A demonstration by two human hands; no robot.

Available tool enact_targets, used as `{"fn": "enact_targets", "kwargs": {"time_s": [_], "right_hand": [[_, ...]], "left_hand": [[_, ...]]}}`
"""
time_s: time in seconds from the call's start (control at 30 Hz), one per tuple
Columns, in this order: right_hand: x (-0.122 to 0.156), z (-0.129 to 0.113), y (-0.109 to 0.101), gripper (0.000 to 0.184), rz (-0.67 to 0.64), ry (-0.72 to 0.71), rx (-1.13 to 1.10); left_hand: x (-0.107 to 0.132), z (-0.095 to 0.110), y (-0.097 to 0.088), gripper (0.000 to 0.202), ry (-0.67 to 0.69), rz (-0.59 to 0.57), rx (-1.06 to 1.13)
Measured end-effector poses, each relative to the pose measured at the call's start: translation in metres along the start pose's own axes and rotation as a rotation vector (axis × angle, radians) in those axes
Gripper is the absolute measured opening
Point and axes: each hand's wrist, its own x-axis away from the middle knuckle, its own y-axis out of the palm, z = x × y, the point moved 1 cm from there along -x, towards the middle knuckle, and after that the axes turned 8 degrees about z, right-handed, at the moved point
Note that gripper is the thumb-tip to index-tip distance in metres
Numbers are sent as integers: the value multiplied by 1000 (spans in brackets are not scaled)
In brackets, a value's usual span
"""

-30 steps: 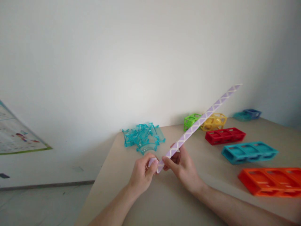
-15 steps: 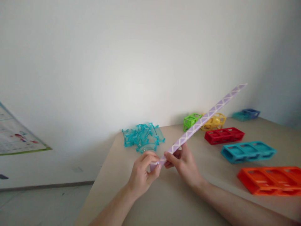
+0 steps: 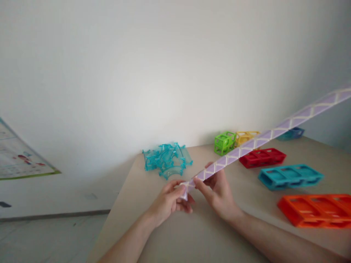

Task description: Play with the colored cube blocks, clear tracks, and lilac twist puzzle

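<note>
A long purple and white segmented stick point(image 3: 274, 132) with a zigzag pattern slants up from my hands to the right edge of the view. My left hand point(image 3: 170, 200) pinches its near end between thumb and fingertips. My right hand point(image 3: 216, 190) grips the stick just beyond that, fingers curled round it. Both hands hover over the beige table point(image 3: 192, 233), near its left front part.
A heap of clear turquoise curved pieces point(image 3: 167, 160) lies at the table's far left corner. To the right lie a green cube point(image 3: 225, 143), a yellow piece point(image 3: 245, 137), a red frame point(image 3: 261, 157), a teal frame point(image 3: 290, 176), an orange frame point(image 3: 315, 210) and blue pieces point(image 3: 293, 133). A poster point(image 3: 19, 157) lies on the floor at left.
The stick's far end has swung down and to the right, so it lies flatter and reaches the frame's edge. Both hands have shifted slightly right on its near end.
</note>
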Motion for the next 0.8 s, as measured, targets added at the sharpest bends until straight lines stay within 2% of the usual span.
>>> {"fn": "enact_targets", "kwargs": {"time_s": [0.03, 0.1, 0.2, 0.3, 0.57, 0.7, 0.8], "right_hand": [[0, 1, 0, 41, 2, 1, -4], [-1, 2, 0, 42, 11, 17, -26], [-3, 0, 2, 43, 44, 56, -67], [-5, -5, 3, 42, 69, 81, -82], [-7, -8, 5, 53, 106, 186, -215], [-9, -13, 7, 56, 70, 292, -279], [-9, -16, 8, 57, 72, 305, -302]], "left_hand": [[0, 1, 0, 36, 8, -28, -12], [2, 3, 1, 34, 106, -49, -70], [5, 7, 3, 30, 303, -9, -204], [8, 9, 4, 25, 416, 26, -337], [8, 2, -2, 21, 461, 16, -349], [7, 0, -6, 18, 530, 68, -470], [7, 1, -6, 22, 573, 82, -508]]}}
